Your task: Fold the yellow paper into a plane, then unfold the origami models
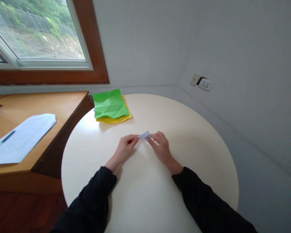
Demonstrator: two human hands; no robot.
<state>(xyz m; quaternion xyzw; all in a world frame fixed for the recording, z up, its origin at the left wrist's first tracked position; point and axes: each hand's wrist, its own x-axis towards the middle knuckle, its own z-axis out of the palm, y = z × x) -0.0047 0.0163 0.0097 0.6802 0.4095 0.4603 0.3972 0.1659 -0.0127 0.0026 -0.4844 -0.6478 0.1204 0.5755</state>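
A small folded piece of white paper (144, 135) is pinched between both my hands over the middle of a round cream table (196, 155). My left hand (125, 147) grips its left end with fingertips. Its right end sits between the thumb and fingers of my right hand (162, 147). Both arms wear black sleeves. How the paper is folded is too small to tell.
A creased green paper sheet (110, 104) lies on a yellow sheet (116, 119) at the table's far left edge. A wooden desk (50, 106) to the left carries a white paper (21, 137) and a pen (2, 141). A wall socket (205, 84) sits at the right.
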